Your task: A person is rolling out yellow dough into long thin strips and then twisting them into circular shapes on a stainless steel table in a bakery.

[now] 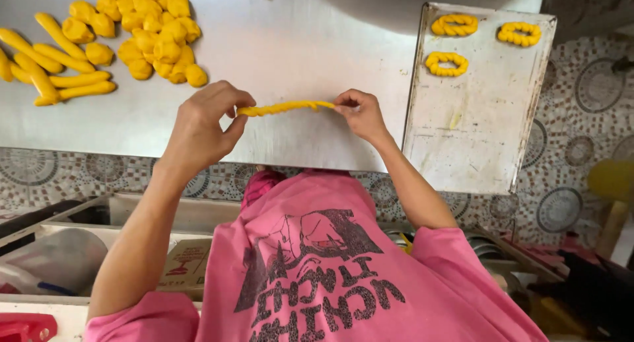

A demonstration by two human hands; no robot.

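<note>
A twisted rope of yellow dough (285,107) stretches level above the steel table (297,45). My left hand (201,127) pinches its left end between thumb and fingers. My right hand (360,114) pinches the right end. The rope hangs just over the table's near edge, between both hands. To the right lies a worn metal baking tray (475,137) with three twisted yellow dough rings (448,63) at its far end.
At the table's far left sit a heap of yellow dough balls (155,32) and several rolled dough logs (49,68). Patterned mosaic floor (574,131) shows beyond the table. Shelves with containers (59,256) lie below, partly hidden by my pink shirt.
</note>
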